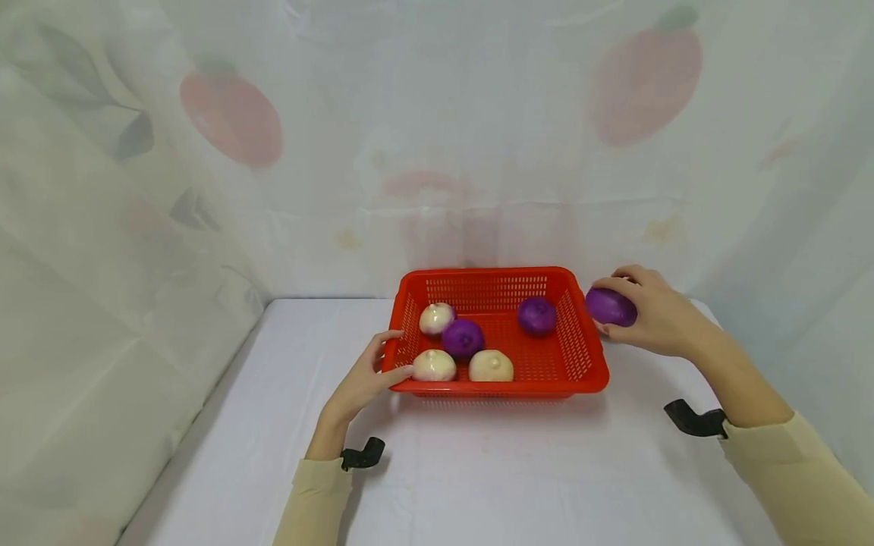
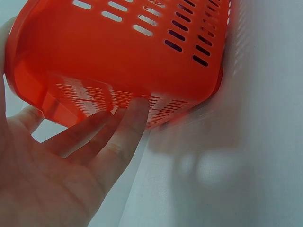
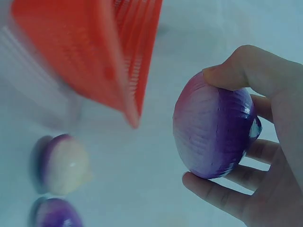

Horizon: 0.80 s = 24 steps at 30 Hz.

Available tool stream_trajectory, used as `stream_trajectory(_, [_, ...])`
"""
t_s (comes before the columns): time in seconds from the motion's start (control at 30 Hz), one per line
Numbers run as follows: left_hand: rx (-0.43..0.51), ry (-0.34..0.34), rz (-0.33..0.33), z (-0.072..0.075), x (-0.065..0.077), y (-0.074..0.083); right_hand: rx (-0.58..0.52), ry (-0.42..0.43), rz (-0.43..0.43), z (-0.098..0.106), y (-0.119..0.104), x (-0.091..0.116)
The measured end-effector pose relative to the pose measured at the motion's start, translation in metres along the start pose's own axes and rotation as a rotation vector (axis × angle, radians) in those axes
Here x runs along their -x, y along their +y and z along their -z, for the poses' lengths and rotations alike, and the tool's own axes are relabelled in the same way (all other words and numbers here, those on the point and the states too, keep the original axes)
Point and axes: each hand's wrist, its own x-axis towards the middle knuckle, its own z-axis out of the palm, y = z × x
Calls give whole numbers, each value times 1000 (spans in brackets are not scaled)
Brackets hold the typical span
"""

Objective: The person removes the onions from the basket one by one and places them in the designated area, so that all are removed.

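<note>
My right hand point(image 1: 652, 311) holds a purple onion point(image 1: 611, 306) just right of the red plastic basket point(image 1: 587, 379). In the right wrist view the thumb lies on one side of this onion point(image 3: 213, 125) and the fingertips point(image 3: 196, 182) are on the other. My left hand point(image 1: 362, 379) grips the basket's left end, thumb over the near corner of the rim. In the left wrist view its fingers point(image 2: 118, 146) lie along the outer wall of the basket point(image 2: 118, 61). Inside the basket sit several onions, among them a purple onion point(image 1: 536, 315) and a pale onion point(image 1: 491, 366).
Two more onions appear at the lower left of the right wrist view, one pale and purple point(image 3: 66, 164), the other purple point(image 3: 59, 215). White cloth covers the table point(image 1: 478, 470). Behind the basket hangs a pale curtain point(image 1: 437, 114) with a faint fruit print.
</note>
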Motion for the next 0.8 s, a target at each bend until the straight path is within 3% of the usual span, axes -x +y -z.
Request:
stream_trajectory(0.47, [0,-6,-11,1,-2,-1,-29,63,-73,-43,42,25])
stream_trajectory(0.8, [25,-16,-9,1,-1,-2,-20,-29,-133,-75,58,31])
